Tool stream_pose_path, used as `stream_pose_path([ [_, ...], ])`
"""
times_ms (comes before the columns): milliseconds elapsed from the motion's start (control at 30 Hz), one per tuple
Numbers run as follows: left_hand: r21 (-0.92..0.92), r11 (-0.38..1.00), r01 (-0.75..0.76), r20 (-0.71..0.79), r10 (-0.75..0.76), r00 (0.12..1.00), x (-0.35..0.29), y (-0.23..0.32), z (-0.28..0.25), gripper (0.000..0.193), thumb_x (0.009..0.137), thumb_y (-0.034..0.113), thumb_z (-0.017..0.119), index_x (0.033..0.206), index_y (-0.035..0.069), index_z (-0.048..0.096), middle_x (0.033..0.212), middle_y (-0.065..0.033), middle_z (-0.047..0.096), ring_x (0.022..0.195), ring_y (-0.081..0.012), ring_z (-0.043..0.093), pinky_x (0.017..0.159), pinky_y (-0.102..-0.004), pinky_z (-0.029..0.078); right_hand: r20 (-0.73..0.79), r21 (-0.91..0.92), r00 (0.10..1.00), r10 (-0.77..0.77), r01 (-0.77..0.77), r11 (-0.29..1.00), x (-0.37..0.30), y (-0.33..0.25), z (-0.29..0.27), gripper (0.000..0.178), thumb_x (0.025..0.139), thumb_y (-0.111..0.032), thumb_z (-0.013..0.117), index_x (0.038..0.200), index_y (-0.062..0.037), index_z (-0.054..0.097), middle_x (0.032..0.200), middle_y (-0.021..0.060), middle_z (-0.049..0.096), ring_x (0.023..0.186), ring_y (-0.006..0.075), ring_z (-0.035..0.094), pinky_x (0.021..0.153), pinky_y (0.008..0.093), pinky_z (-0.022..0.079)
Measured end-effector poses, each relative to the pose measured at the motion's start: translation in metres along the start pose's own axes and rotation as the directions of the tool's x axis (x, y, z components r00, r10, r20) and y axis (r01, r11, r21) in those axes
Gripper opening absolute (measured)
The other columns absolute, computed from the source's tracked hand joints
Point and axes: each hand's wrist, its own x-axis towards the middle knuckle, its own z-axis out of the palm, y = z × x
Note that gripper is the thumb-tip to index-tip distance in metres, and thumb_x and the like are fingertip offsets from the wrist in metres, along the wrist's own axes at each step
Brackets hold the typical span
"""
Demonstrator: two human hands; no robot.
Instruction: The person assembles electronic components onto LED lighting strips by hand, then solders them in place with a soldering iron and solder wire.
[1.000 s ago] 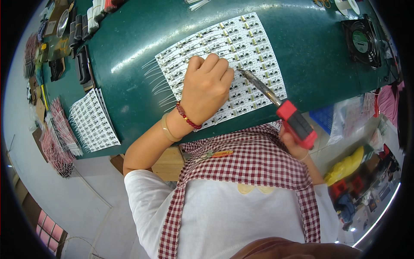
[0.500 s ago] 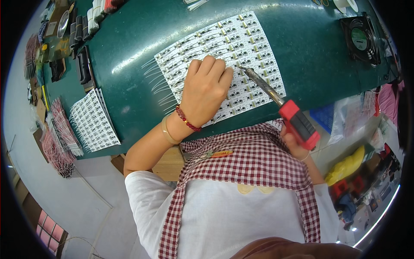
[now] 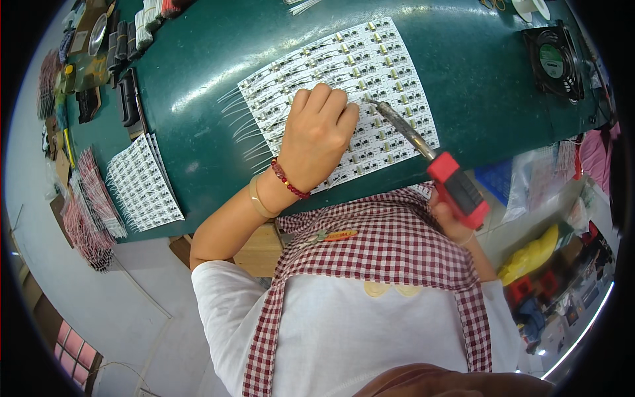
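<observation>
green table: one, bearing all | circuit sheet: one large white sheet at the table's middle; a second smaller sheet near the left edge | left hand: fingers curled, pressing flat on the large sheet | right hand: clenched round one red-handled soldering iron; tip touching the sheet just beside the left fingers

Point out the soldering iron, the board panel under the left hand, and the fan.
soldering iron (image 3: 456, 188): head view, on its red handle.
board panel (image 3: 390, 73): head view, bare upper right part.
fan (image 3: 554, 61): head view, on its hub.
</observation>
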Motion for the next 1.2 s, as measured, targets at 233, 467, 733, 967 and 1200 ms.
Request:
stream_pose_path([
  [233, 0.069, 0.998, -0.009, 0.027, 0.007, 1.000, 0.002, -0.001, -0.002, 0.025, 0.064, -0.001, 0.064, 0.087, 0.007, 0.068, 0.076, -0.0025, 0.051, 0.075, -0.0200, 0.051, 0.067, -0.0333, 0.036, 0.091, 0.055, 0.991, 0.097, -0.102, 0.993, -0.001, -0.005, -0.013, 0.025, 0.082, -0.027, 0.065, 0.087, -0.0033, 0.068, 0.082, 0.0115, 0.066, 0.068, 0.0279, 0.065, 0.061, 0.0344, 0.052],
  [467, 0.008, 0.999, -0.031, -0.081, 0.031, 0.996, -0.003, 0.002, 0.000, 0.025, 0.063, -0.001, 0.065, 0.087, 0.006, 0.068, 0.076, -0.0031, 0.051, 0.076, -0.0206, 0.051, 0.065, -0.0340, 0.037, 0.070, -0.020, 0.996, 0.059, -0.058, 0.998, -0.004, -0.001, -0.009, 0.022, 0.079, -0.021, 0.067, 0.089, -0.0021, 0.068, 0.078, 0.0110, 0.064, 0.063, 0.0269, 0.063, 0.057, 0.0335, 0.050],
  [733, -0.046, 0.999, -0.005, -0.020, 0.004, 1.000, -0.002, 0.004, 0.001, 0.024, 0.064, -0.002, 0.064, 0.087, 0.004, 0.067, 0.074, -0.0051, 0.047, 0.073, -0.0222, 0.047, 0.064, -0.0343, 0.037, 0.080, -0.001, 0.996, 0.047, -0.047, 0.999, 0.002, -0.006, -0.006, 0.020, 0.074, -0.013, 0.067, 0.090, -0.0014, 0.067, 0.076, 0.0109, 0.063, 0.059, 0.0250, 0.061, 0.052, 0.0313, 0.047],
  [967, -0.056, 0.998, 0.000, -0.002, 0.000, 1.000, 0.000, 0.005, 0.000, 0.023, 0.064, -0.002, 0.064, 0.086, 0.004, 0.067, 0.073, -0.0056, 0.046, 0.072, -0.0226, 0.046, 0.063, -0.0348, 0.037, 0.099, -0.011, 0.994, 0.037, -0.036, 0.999, 0.000, -0.007, -0.011, 0.020, 0.080, -0.020, 0.067, 0.087, -0.0018, 0.068, 0.076, 0.0113, 0.064, 0.062, 0.0254, 0.062, 0.054, 0.0318, 0.049],
  [1200, -0.010, 1.000, -0.005, 0.012, 0.005, 1.000, -0.001, 0.004, -0.002, 0.024, 0.064, -0.001, 0.064, 0.087, 0.006, 0.067, 0.074, -0.0038, 0.048, 0.073, -0.0214, 0.048, 0.064, -0.0339, 0.036, 0.100, 0.034, 0.991, 0.094, -0.098, 0.995, -0.008, -0.004, -0.014, 0.024, 0.083, -0.024, 0.066, 0.090, -0.0015, 0.069, 0.082, 0.0129, 0.066, 0.068, 0.0274, 0.066, 0.060, 0.0327, 0.053],
])
